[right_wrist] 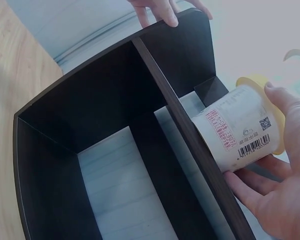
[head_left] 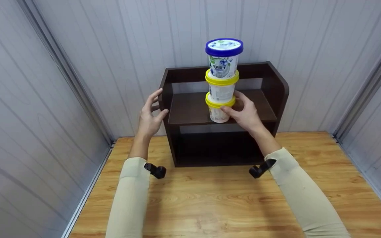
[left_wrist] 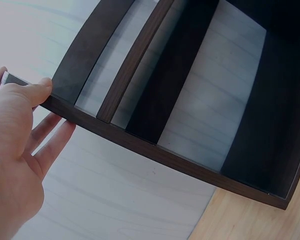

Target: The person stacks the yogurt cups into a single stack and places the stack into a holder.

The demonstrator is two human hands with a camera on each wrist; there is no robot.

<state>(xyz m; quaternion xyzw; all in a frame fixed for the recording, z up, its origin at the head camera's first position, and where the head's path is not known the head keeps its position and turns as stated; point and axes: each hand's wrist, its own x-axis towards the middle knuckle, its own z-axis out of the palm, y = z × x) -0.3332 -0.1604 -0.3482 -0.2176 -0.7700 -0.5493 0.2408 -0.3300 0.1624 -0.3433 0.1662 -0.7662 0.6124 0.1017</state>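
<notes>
Three paper tubs stand in one column at the front of the upper board of a dark brown two-tier shelf (head_left: 189,109). The top tub (head_left: 223,66) has a blue lid and blueberry print; the middle tub (head_left: 222,93) and the bottom tub (head_left: 218,115) have yellow lids. My right hand (head_left: 247,115) grips the bottom tub from the right, thumb in front near its lid. In the right wrist view that tub's barcode side (right_wrist: 235,127) shows, its base at the board's front edge. My left hand (left_wrist: 12,135) holds the shelf's left side panel (left_wrist: 140,142) between thumb and fingers.
The shelf stands on a wood-grain surface (head_left: 203,198) against a pale panelled back wall (head_left: 137,43). Similar walls rise at left and right. Below the tubs is the shelf's dark lower compartment (head_left: 217,148). A small black wrist camera (head_left: 155,171) sits on each sleeve.
</notes>
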